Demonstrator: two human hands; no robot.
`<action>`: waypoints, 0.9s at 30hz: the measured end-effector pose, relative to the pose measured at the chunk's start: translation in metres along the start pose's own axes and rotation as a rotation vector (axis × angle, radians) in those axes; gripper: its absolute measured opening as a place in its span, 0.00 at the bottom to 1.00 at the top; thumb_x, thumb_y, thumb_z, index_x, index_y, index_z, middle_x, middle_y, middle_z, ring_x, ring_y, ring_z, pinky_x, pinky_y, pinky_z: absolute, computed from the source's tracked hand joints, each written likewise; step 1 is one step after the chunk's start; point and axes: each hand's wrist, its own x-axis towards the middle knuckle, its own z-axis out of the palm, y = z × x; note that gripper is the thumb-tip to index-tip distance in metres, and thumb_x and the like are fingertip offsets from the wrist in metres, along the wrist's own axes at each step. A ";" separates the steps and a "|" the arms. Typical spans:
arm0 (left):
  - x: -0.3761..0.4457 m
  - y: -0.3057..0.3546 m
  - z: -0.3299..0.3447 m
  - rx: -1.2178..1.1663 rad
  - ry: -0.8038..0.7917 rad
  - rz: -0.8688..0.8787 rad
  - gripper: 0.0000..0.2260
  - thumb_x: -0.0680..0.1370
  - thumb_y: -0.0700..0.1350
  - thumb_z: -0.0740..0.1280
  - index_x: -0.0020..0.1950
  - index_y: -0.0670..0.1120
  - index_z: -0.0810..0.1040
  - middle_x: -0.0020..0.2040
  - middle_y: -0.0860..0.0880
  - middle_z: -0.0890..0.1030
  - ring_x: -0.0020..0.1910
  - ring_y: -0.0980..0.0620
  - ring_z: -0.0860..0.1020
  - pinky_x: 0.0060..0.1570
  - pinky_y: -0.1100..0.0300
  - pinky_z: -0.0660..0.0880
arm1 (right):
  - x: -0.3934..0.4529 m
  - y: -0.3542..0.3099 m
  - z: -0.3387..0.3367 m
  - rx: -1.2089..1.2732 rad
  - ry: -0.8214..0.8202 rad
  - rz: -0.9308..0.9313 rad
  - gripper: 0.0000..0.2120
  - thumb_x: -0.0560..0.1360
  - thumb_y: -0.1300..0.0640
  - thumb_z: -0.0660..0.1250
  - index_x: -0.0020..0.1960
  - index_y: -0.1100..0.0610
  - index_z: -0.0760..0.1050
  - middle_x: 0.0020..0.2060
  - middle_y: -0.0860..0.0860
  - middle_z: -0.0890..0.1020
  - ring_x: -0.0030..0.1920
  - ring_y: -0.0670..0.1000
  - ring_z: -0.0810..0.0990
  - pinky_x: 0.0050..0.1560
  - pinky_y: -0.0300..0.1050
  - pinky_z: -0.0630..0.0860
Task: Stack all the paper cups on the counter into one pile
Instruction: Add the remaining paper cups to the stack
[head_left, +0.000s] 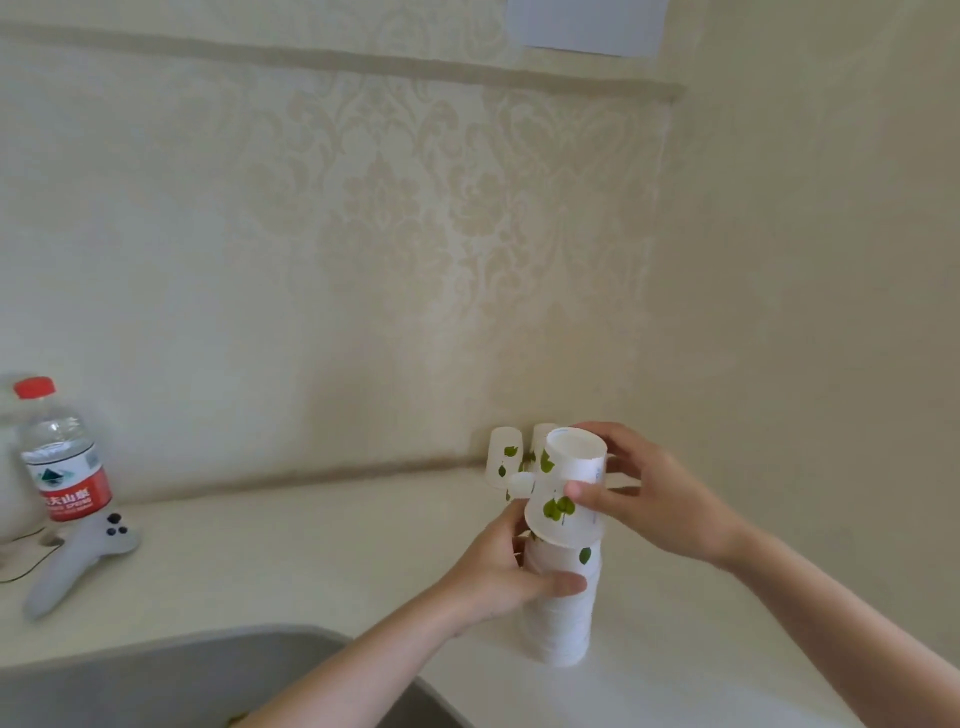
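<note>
Sink (156, 675) edge nearest. Left hand (498, 571) wraps the pile of inverted paper cups (563, 613) on the table (311, 545), likely steadying it. Right hand (654, 499) pinches one leaf-print cup (566, 493), tilted, over the pile's top for nesting. Loose cups behind: at least two (503, 457), a third unclear. One water bottle (65, 457), one controller (78, 561).

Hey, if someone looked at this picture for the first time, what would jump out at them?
Two hands at centre right: the right hand lowers an upside-down leaf-print paper cup onto a tall stack that the left hand grips. More upturned cups wait by the wall behind, and a red-capped water bottle stands far left.
</note>
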 end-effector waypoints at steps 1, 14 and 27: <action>0.000 -0.006 -0.001 -0.008 -0.018 -0.006 0.37 0.65 0.46 0.81 0.69 0.56 0.69 0.64 0.57 0.78 0.63 0.58 0.78 0.62 0.60 0.76 | -0.005 0.005 0.003 -0.005 -0.024 0.006 0.23 0.70 0.51 0.75 0.63 0.44 0.73 0.54 0.34 0.81 0.58 0.39 0.79 0.52 0.41 0.82; 0.063 -0.056 -0.055 0.111 0.217 -0.102 0.35 0.70 0.37 0.74 0.73 0.51 0.63 0.68 0.50 0.67 0.66 0.51 0.70 0.65 0.61 0.69 | -0.001 0.052 -0.025 -0.109 0.157 0.050 0.20 0.72 0.52 0.73 0.57 0.34 0.71 0.54 0.32 0.79 0.57 0.45 0.80 0.51 0.44 0.82; 0.109 -0.064 -0.029 0.055 0.386 -0.064 0.30 0.68 0.48 0.78 0.66 0.49 0.70 0.60 0.49 0.80 0.60 0.48 0.78 0.56 0.57 0.75 | -0.001 0.066 0.002 0.079 0.112 0.218 0.25 0.67 0.52 0.78 0.62 0.44 0.74 0.55 0.35 0.82 0.59 0.38 0.79 0.55 0.45 0.82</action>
